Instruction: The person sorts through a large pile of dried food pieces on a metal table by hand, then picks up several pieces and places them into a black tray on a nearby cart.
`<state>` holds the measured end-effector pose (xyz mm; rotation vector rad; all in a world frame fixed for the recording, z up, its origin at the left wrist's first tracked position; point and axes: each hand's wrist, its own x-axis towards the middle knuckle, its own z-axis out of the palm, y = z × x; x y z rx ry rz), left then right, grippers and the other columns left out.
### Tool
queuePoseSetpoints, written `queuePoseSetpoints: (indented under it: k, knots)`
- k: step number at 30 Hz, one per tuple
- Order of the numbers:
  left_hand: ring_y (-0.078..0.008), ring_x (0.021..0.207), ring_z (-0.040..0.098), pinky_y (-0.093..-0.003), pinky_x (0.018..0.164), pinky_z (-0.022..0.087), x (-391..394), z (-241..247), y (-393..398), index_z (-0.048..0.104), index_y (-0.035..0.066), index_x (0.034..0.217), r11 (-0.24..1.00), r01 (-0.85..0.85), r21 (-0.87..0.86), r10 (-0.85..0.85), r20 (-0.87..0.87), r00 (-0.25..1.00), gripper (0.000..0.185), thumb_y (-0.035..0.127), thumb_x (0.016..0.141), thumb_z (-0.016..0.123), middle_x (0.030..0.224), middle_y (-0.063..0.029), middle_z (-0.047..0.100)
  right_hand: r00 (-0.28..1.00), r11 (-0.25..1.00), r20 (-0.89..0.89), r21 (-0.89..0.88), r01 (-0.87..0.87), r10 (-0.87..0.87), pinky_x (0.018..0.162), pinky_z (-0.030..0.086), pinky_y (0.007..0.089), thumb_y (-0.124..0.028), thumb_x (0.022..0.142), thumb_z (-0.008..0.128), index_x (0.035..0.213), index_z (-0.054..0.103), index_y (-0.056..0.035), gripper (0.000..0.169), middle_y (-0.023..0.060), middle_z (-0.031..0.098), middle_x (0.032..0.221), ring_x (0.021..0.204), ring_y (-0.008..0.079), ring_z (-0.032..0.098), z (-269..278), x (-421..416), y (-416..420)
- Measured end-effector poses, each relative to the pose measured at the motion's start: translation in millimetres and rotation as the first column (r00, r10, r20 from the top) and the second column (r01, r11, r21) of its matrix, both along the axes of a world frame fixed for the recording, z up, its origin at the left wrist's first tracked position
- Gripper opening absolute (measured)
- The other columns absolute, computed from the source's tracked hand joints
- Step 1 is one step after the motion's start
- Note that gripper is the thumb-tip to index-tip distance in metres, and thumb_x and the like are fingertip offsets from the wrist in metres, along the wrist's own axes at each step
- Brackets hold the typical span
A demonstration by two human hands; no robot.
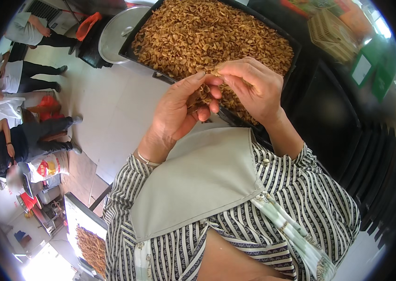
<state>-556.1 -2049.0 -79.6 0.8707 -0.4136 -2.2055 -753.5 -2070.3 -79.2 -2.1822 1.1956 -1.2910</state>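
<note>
A large black tray (298, 56) full of thin golden-brown dried flakes (198, 35) lies before me. Over its near edge my left hand (180, 105) is half curled, palm turned inward, around a small heap of the brown flakes (201, 96). Close beside it, my right hand (254, 87) pinches a flake (216, 71) between thumb and fingertips, just above the left thumb and forefinger. What kind of food the flakes are, I cannot tell.
Black trays (377, 168) are stacked at the right. A round metal lid (113, 38) lies left of the tray. Beyond are a cream plastic basket (331, 35), a second tray of brown food (90, 246) at lower left, a printed sack (48, 167) and several people standing at the left.
</note>
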Motion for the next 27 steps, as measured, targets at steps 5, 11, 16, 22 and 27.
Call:
queuePoseSetpoints:
  k: [5, 11, 16, 22, 27]
  knots:
    - [-0.0153, 0.074, 0.061, -0.0201, 0.050, 0.039, -4.5, -4.9, 8.6, 0.063, 0.002, 0.111, 0.997, 0.002, -0.083, 0.005, 0.073, 0.997, 0.034, 0.031, 0.105, 0.050, 0.094, -0.0073, 0.065, 0.999, 0.994, -0.020, -0.093, -0.051, 0.050, 0.063, 0.054, 0.0293, 0.001, 0.078, 0.076, 0.095, 0.073, -0.0105, 0.020, 0.0059, 0.073, 0.084, 0.072, 0.0206, 0.069, -4.1, -1.2, 5.5]
    - [-0.0132, 0.072, 0.060, -0.0195, 0.050, 0.037, -9.7, -12.3, 11.7, 0.064, 0.004, 0.110, 0.991, -0.057, -0.119, 0.072, 0.126, 0.989, 0.022, 0.023, 0.102, 0.057, 0.094, -0.0064, 0.066, 0.991, 0.984, 0.120, 0.158, -0.079, 0.060, 0.068, 0.056, 0.0279, 0.003, 0.084, 0.071, 0.098, 0.073, -0.0061, 0.017, 0.0072, 0.073, 0.089, 0.080, 0.0193, 0.072, -8.6, -4.1, 14.7]
    - [-0.0113, 0.070, 0.059, -0.0183, 0.049, 0.035, -12.3, -18.5, 14.6, 0.064, 0.004, 0.109, 0.985, -0.085, -0.149, 0.110, 0.170, 0.979, 0.020, 0.021, 0.101, 0.059, 0.091, -0.0048, 0.065, 0.915, 0.886, 0.401, 0.439, -0.147, -0.047, 0.075, 0.057, 0.0256, 0.005, 0.091, 0.064, 0.101, 0.071, -0.0008, 0.014, 0.0080, 0.073, 0.097, 0.088, 0.0140, 0.072, -16.8, -13.5, 21.0]
    - [-0.0100, 0.069, 0.058, -0.0177, 0.048, 0.034, -19.0, -22.7, 11.4, 0.064, 0.004, 0.103, 0.990, -0.073, -0.117, 0.094, 0.184, 0.978, 0.018, 0.021, 0.101, 0.060, 0.085, -0.0023, 0.063, 0.922, 0.847, 0.356, 0.527, -0.065, -0.151, 0.079, 0.056, 0.0242, 0.002, 0.094, 0.062, 0.102, 0.070, 0.0002, 0.012, 0.0074, 0.073, 0.098, 0.087, 0.0124, 0.071, -22.0, -44.6, 19.7]
    - [-0.0096, 0.068, 0.058, -0.0180, 0.046, 0.035, -23.7, -40.0, 5.5, 0.064, 0.006, 0.096, 0.997, -0.076, -0.028, 0.080, 0.180, 0.980, 0.017, 0.022, 0.102, 0.059, 0.083, -0.0013, 0.062, 0.882, 0.800, 0.273, 0.575, 0.170, -0.384, 0.080, 0.056, 0.0242, -0.003, 0.094, 0.064, 0.104, 0.071, -0.0002, 0.012, 0.0060, 0.073, 0.096, 0.086, 0.0120, 0.070, -42.1, -107.4, 12.6]
